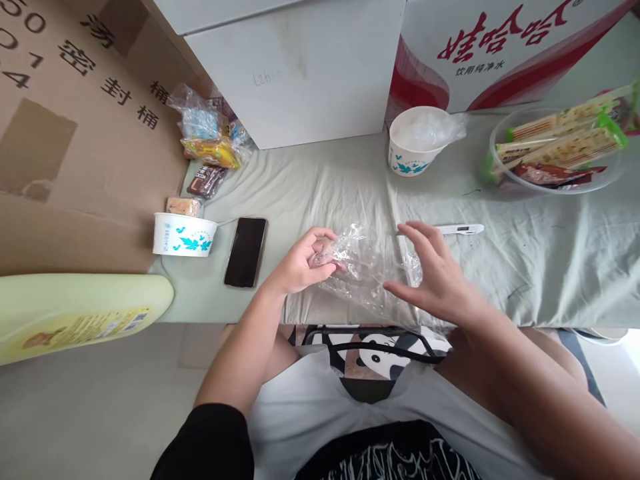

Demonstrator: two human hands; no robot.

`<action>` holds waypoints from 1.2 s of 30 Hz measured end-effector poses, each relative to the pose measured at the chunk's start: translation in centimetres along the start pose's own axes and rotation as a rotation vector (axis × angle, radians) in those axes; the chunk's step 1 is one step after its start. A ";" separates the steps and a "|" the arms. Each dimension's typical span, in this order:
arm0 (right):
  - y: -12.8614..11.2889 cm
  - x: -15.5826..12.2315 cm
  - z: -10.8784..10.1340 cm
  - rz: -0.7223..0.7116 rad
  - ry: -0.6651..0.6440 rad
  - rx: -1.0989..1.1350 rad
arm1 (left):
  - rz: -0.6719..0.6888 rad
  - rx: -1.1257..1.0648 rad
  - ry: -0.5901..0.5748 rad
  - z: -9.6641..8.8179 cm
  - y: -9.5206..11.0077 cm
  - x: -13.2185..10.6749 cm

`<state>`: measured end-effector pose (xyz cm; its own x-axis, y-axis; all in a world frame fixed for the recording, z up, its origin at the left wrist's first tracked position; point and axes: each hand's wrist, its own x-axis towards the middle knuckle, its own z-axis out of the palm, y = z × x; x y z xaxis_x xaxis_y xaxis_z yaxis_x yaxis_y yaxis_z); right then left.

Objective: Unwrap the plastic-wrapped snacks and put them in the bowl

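Sleeve [205,443]: your left one is black and short.
Shirt [390,460]: black, scrawled with white lines (you wear a busy print).
Shorts [295,403]: yours are pale grey.

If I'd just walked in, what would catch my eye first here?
Probably the shiny, crinkled clear plastic bag near the middle of the picture, held by the left hand, with the right hand spread open beside it. Next, perhaps, the big red-lettered white box at the upper right, and in front of it the clear tub of snack packs.
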<state>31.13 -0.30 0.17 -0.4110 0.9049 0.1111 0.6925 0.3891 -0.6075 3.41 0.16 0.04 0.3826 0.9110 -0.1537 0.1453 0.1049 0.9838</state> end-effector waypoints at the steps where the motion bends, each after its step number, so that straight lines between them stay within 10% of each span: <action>1: -0.1 0.5 -0.3 -0.004 -0.046 0.109 | -0.019 -0.090 -0.086 -0.2 0.4 -0.1; 4: -0.7 2.2 -0.3 0.070 -0.336 0.393 | -0.056 -0.224 -0.246 -0.8 1.2 0.0; 7: -1.1 3.1 0.7 0.143 -0.558 0.563 | 0.002 -0.307 0.008 -1.1 1.1 0.8; 10: -1.0 3.0 1.8 0.162 -0.386 0.683 | 0.013 -0.377 0.223 -0.6 0.0 1.3; 16: -1.1 2.5 1.9 0.308 -0.244 0.769 | -0.267 -0.190 0.085 2.0 -1.0 1.4; 28: -0.3 1.9 3.1 0.255 -0.041 1.115 | 0.003 -0.371 0.145 1.2 -0.1 0.0; 33: 0.3 2.1 3.1 0.237 0.078 1.055 | 0.034 -0.122 0.021 -0.2 -0.6 0.3; 36: 0.8 2.4 2.8 0.166 0.194 0.831 | 0.091 0.094 0.226 -0.6 -0.9 0.9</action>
<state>29.01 1.67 -2.26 -0.1822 0.9817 0.0563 0.0462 0.0657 -0.9968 3.10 1.12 -0.95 0.1855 0.9822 -0.0304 0.2082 -0.0090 0.9780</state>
